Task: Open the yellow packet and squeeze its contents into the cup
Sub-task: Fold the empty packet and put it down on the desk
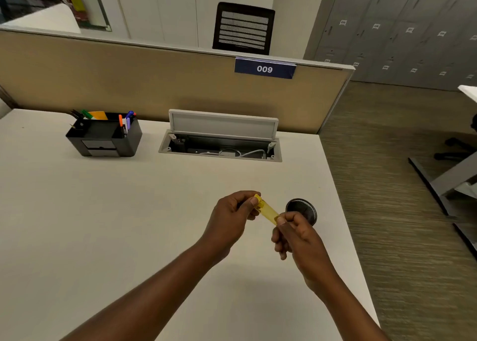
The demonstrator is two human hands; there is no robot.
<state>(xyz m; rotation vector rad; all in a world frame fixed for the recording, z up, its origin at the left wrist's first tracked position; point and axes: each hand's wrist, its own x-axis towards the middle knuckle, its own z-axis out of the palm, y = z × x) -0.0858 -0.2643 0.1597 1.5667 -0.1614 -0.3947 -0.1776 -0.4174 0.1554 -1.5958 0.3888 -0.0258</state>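
Centrally, yellow packet [267, 212] pinched at both ends by left hand [232, 218] and right hand [296, 235], fingers closed, black cup [302, 210] just behind, lower right.

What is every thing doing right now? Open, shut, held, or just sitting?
yellow packet: held at both ends, above the desk
left hand: pinching one end
right hand: pinching the other end
cup: upright on the desk
cable box lid: flipped open
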